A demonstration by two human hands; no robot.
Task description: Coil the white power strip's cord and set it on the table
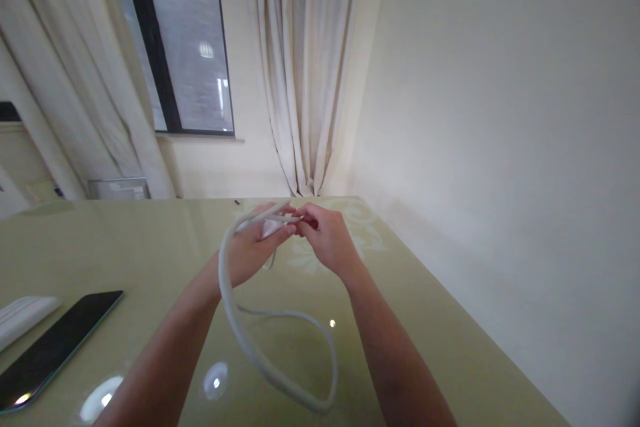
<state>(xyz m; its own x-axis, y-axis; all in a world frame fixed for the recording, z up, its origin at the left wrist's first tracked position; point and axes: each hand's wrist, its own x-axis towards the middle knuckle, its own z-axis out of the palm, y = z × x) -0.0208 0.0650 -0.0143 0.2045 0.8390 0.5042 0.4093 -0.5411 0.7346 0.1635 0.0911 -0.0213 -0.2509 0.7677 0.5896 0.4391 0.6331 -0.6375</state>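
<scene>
A white cable (231, 293) rises in a large loop near the camera, and a thinner-looking stretch curves back over the table. Its upper part runs across my left hand (245, 250), whose fingers are closed around a small white block (271, 227) that looks like a charger. Most of the block is hidden by the fingers. Close beside it, touching or nearly touching the left fingertips, my right hand (325, 233) pinches a stretch of the cable between thumb and fingers. Both hands are just above the far part of the table. The cable's ends cannot be made out.
The glossy greenish table (440, 360) reflects the lights. At its left lie a dark phone (55, 350) and a white object (27, 313) cut off by the frame. A small dark bit (237, 202) sits at the far edge. A wall (500, 147) borders the right side.
</scene>
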